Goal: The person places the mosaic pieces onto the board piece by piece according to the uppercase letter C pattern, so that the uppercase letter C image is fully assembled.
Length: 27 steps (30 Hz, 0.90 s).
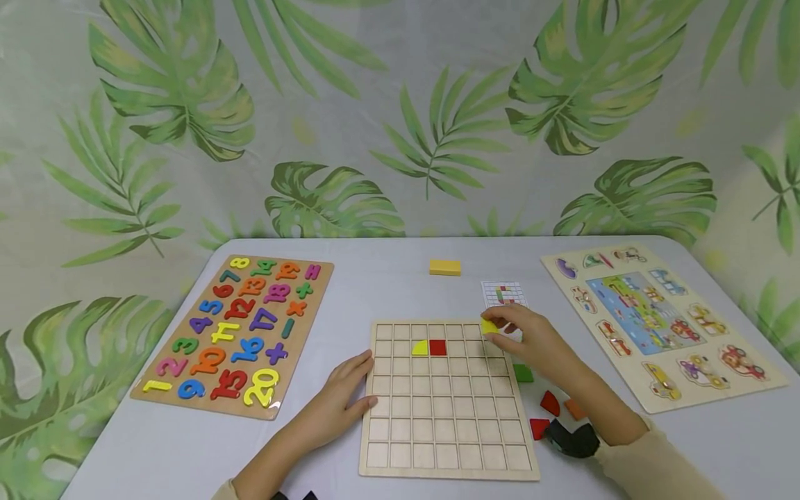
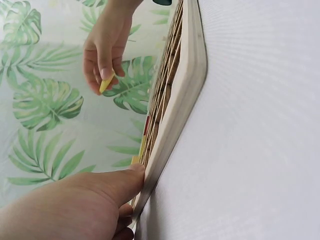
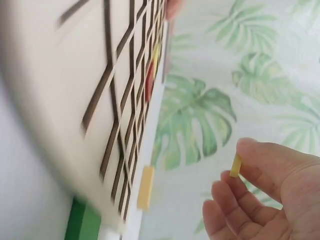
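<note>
A wooden grid board [image 1: 440, 435] lies on the table, with a yellow quarter-circle tile [image 1: 420, 348] and a red square tile [image 1: 438, 347] side by side in its second row. My right hand [image 1: 528, 340] pinches a thin yellow tile [image 1: 489, 326] between thumb and fingertips, above the board's far right corner. The fingers partly cover this tile; the right wrist view shows the yellow tile [image 3: 235, 165] edge-on. At the board's left edge rests my left hand [image 1: 340, 399], its thumb and fingers touching the side. In the left wrist view the thumb [image 2: 117, 184] lies against the board's rim.
Right of the board lie a green tile [image 1: 523, 373], red pieces [image 1: 550, 403] and an orange piece [image 1: 574, 409]. Behind it are a printed pattern card [image 1: 502, 290] and a yellow block [image 1: 445, 267]. A number board [image 1: 250, 410] lies left, a picture puzzle [image 1: 650, 385] right.
</note>
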Each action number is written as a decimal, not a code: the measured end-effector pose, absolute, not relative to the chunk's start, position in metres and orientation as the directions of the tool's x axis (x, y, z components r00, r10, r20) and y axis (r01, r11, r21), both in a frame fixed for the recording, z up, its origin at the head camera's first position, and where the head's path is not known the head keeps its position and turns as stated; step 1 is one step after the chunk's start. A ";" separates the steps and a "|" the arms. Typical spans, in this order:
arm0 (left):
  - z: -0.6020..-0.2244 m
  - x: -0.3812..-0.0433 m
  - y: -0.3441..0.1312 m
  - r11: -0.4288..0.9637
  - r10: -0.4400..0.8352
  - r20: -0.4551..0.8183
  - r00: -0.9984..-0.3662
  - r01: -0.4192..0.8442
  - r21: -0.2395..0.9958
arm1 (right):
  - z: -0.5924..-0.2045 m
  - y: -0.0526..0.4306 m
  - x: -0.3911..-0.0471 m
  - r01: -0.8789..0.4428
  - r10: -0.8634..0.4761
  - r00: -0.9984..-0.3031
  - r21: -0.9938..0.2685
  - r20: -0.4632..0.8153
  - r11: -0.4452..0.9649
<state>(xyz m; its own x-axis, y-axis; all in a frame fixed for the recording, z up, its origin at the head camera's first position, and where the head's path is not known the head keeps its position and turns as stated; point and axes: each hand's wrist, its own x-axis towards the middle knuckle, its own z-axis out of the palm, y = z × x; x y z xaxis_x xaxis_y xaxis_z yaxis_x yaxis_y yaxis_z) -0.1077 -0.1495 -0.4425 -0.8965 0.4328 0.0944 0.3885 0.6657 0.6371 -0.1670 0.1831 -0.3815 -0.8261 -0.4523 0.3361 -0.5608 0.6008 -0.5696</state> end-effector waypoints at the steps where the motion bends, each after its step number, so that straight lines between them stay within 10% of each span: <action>1: -0.442 -0.108 -0.149 0.667 0.432 0.094 -0.897 0.388 0.636 | -0.382 0.177 -0.168 -0.573 -0.465 -0.817 -0.572 0.342 0.587; 27: -0.441 -0.108 -0.149 0.664 0.435 0.073 -0.898 0.374 0.647 | -0.425 0.148 -0.187 -0.477 -0.529 -0.838 -0.654 0.136 0.587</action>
<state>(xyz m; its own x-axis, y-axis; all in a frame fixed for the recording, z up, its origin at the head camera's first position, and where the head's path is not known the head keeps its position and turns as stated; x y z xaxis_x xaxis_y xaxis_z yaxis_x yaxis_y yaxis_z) -0.1076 -0.1493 -0.4409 -0.8977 0.4346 0.0731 0.3741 0.6640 0.6474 -0.1872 0.1480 -0.4247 -0.8378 -0.5287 0.1359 -0.4768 0.5874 -0.6539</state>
